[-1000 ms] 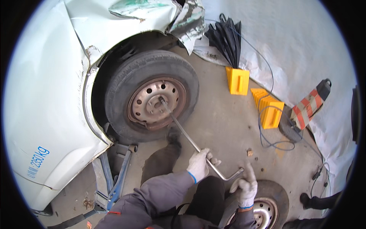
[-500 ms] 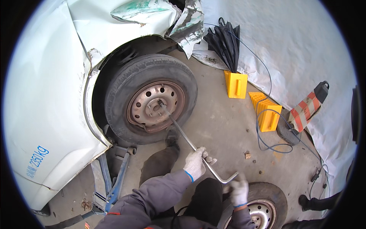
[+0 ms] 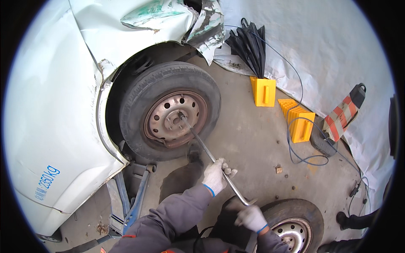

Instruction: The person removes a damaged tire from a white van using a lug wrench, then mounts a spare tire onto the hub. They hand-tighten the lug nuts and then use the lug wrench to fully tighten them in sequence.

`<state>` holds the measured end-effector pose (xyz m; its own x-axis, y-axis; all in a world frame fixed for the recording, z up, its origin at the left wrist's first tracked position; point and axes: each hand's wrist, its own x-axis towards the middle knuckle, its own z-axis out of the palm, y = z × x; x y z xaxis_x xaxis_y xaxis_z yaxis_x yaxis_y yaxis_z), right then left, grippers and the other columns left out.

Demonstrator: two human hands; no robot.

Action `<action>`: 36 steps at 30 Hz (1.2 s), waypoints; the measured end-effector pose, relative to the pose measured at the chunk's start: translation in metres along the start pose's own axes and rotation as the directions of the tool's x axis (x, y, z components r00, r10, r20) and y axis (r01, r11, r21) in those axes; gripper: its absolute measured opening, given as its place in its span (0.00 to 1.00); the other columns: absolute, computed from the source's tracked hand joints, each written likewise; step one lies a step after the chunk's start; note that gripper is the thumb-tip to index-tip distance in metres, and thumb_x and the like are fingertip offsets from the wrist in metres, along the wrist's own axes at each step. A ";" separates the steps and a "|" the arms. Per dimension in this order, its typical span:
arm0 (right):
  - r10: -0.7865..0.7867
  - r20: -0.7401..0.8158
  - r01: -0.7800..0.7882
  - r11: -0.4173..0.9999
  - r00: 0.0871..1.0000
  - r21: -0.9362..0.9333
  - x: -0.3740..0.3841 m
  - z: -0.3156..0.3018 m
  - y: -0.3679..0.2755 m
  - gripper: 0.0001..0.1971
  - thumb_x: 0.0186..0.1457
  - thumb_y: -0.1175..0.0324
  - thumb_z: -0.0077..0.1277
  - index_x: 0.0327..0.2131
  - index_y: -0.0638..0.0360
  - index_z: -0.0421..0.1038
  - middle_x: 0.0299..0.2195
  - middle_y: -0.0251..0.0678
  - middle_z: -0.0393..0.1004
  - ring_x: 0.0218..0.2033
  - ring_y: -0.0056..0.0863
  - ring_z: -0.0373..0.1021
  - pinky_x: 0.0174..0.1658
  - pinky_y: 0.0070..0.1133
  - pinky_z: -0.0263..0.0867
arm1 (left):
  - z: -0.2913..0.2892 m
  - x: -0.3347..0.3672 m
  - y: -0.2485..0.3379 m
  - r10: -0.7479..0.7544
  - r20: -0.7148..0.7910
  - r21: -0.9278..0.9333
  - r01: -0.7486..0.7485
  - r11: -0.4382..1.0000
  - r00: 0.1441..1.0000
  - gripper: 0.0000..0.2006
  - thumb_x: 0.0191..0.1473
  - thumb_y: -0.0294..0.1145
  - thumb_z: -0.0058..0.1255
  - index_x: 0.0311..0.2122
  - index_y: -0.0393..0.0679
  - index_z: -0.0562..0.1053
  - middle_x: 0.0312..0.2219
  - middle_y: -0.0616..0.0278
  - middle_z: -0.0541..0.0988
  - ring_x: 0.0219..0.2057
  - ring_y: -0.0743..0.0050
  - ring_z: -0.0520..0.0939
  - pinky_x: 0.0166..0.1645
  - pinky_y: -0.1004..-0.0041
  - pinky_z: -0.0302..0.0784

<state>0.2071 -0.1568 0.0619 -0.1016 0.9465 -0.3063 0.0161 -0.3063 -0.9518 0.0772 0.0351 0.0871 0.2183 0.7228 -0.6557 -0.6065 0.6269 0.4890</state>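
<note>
A long metal cranked wheel wrench (image 3: 202, 144) runs from a lug nut on the rusty steel wheel (image 3: 178, 119) toward me. Gloved in white, my left hand (image 3: 215, 177) is closed round the middle of its shaft. At the near, bent end of the wrench is my right hand (image 3: 252, 218), also in a white glove. Motion smears its fingers, so I cannot tell whether they grip the bent end. The tyre (image 3: 211, 99) is mounted under the white vehicle's wheel arch.
The white vehicle (image 3: 50, 109) has a torn, dented fender. A blue jack (image 3: 137, 202) stands below it. Another wheel (image 3: 310, 211) lies beside my right arm. Yellow wheel chocks (image 3: 265, 92), a black umbrella (image 3: 251, 48), a cable (image 3: 301, 161) and a striped post (image 3: 339, 120) are at right.
The wrench's bent end has turned, no longer pointing out to the right. My right hand has moved down and left, while my left hand keeps its hold on the shaft.
</note>
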 end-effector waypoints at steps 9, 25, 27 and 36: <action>0.189 -0.075 -0.183 0.979 0.979 0.086 0.003 -0.001 0.025 0.23 0.61 0.75 0.43 0.60 0.67 0.62 0.30 0.42 0.80 0.25 0.27 0.78 0.31 0.23 0.76 | 0.002 0.006 0.005 0.026 -0.004 0.005 -0.026 1.000 1.000 0.06 0.69 0.33 0.39 0.37 0.47 0.66 0.20 0.69 0.68 0.17 0.75 0.70 0.35 0.58 0.84; -0.084 0.251 0.109 0.990 0.964 -0.087 -0.009 0.016 0.000 0.25 0.58 0.73 0.43 0.59 0.70 0.62 0.40 0.44 0.80 0.27 0.24 0.79 0.34 0.22 0.75 | -0.006 0.034 0.017 0.008 0.008 -0.025 -0.007 1.000 1.000 0.08 0.68 0.35 0.41 0.34 0.49 0.68 0.18 0.71 0.67 0.17 0.75 0.70 0.37 0.60 0.81; 0.010 -0.321 0.103 0.937 0.947 0.334 0.002 -0.001 0.007 0.21 0.59 0.73 0.42 0.55 0.72 0.64 0.24 0.44 0.79 0.22 0.26 0.76 0.30 0.17 0.72 | -0.005 0.032 0.020 0.049 0.004 -0.024 -0.049 0.999 0.999 0.08 0.68 0.36 0.41 0.34 0.49 0.68 0.18 0.72 0.68 0.16 0.76 0.70 0.37 0.61 0.82; -0.011 -0.232 0.041 0.991 0.973 0.126 0.006 -0.007 0.008 0.20 0.59 0.75 0.39 0.54 0.71 0.69 0.23 0.39 0.77 0.21 0.21 0.74 0.29 0.21 0.72 | -0.008 0.040 0.022 0.104 -0.096 -0.002 -0.105 0.994 0.990 0.08 0.68 0.35 0.41 0.35 0.50 0.68 0.18 0.73 0.68 0.16 0.77 0.70 0.35 0.63 0.82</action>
<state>0.2138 -0.1523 0.0525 0.1316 0.9475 -0.2915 -0.1132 -0.2777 -0.9540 0.0665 0.0754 0.0666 0.0794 0.7529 -0.6534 -0.6274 0.5471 0.5541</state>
